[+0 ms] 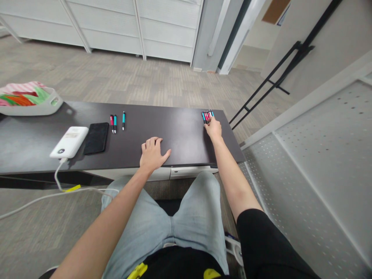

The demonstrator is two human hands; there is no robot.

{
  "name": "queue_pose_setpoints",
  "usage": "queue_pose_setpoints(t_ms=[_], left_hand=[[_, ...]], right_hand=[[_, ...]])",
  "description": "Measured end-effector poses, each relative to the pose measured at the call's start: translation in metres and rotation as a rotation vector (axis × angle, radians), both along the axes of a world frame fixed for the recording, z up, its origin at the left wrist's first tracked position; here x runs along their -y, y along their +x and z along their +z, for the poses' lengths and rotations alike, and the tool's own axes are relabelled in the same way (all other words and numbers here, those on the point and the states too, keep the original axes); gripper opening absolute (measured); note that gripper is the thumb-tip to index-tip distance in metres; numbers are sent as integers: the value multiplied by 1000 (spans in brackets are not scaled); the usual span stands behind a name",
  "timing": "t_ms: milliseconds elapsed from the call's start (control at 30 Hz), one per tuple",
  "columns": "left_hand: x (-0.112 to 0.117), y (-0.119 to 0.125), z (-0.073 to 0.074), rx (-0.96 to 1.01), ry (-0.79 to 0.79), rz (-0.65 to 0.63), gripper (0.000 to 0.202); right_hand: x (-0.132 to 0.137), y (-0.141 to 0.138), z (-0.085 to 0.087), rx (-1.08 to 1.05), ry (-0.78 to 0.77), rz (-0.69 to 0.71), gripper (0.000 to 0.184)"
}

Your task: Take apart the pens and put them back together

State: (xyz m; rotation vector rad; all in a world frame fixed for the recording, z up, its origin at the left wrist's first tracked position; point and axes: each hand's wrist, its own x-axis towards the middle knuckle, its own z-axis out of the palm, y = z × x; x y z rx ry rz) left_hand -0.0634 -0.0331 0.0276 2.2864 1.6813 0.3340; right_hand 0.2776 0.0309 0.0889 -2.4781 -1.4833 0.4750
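My right hand [214, 128] is at a row of several pens [207, 114] in red and blue, lying side by side near the right end of the dark table [180, 128]. Its thumb and fingers are drawn together over the near ends of the pens, which they hide. Whether a pen is pinched there I cannot make out. Flat on the tabletop near the front edge rests my left hand [152, 154], its fingers spread and nothing in it. Farther left lie a red pen [112, 123], a blue pen [115, 123] beside it, and another blue pen [124, 120] slightly apart.
A black phone [96, 138] lies beside a white power bank [69, 142], whose white cable [58, 174] hangs over the front edge. At the far left stands a white basket [43, 108] of colourful cloth. A perforated white panel [314, 155] rises on the right.
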Motion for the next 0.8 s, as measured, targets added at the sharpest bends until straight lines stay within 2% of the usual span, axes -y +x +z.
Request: queue_pose_setpoints(t_ms=[133,367,500,600,633,700,800], left_hand=[[0,0,0,2,-15,8,66],[-1,2,-2,46,-29,-1,68],[-10,0,-4,170,-85,18,68],[-34,-19,2,375,-104,125,59],[-45,-29,7,390,-64,158,55],[-71,-53,19,323,20,267,49],[-112,-87,37,120,67,354,49]], right_hand=[[13,-10,-2,9,-12,14,53],[53,-76,-24,37,-9,228,43],[59,-93,-34,115,-1,255,50],[55,-92,-38,101,29,249,50],[54,-91,-38,105,35,255,49],[52,-90,-38,118,37,258,49],[51,-93,-37,138,38,251,47]])
